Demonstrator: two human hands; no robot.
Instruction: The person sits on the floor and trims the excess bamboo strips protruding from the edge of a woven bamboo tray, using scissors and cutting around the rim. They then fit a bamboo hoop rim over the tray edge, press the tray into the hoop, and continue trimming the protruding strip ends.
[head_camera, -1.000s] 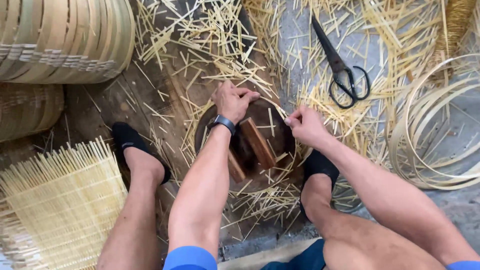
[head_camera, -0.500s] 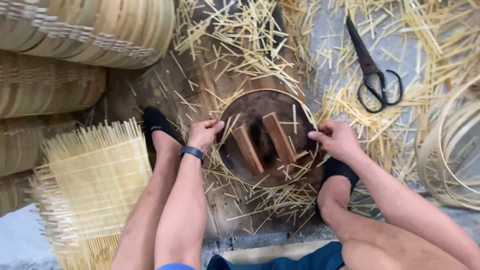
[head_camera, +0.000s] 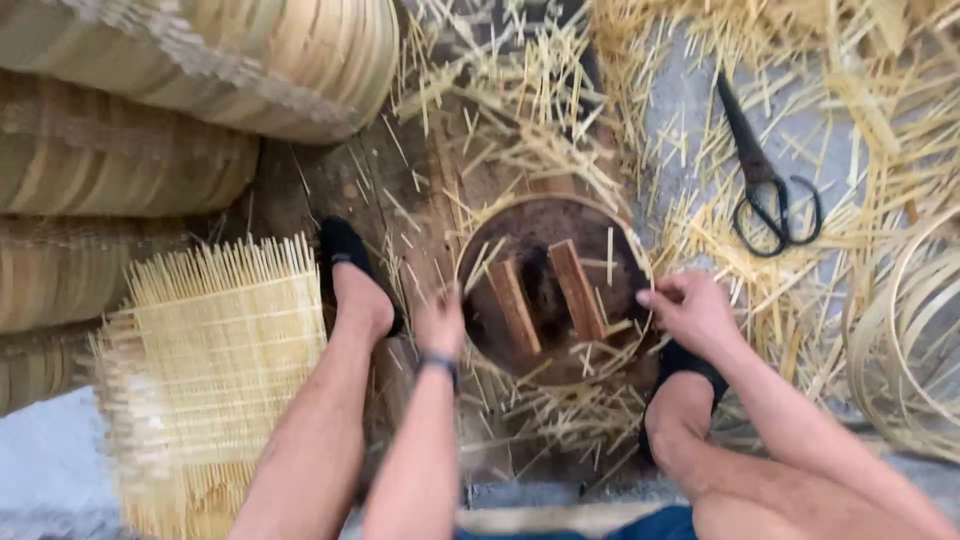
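Two hands are set on opposite sides of a thin round hoop (head_camera: 556, 290) on the floor: the left hand (head_camera: 440, 322) blurred, its grip unclear, the right hand (head_camera: 690, 312) pinching the rim. Even pressure should be kept, so roundness is preserved.

black scissors (head_camera: 768, 190), pale yellow woven mat (head_camera: 215, 370)

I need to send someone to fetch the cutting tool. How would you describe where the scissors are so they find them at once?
Start at the round hoop frame between the person's feet, which the left hand and right hand grip. Look up and to its right, onto the grey floor strewn with pale splints. The scissors lie there shut, the only dark metal thing among the straw-coloured strips.
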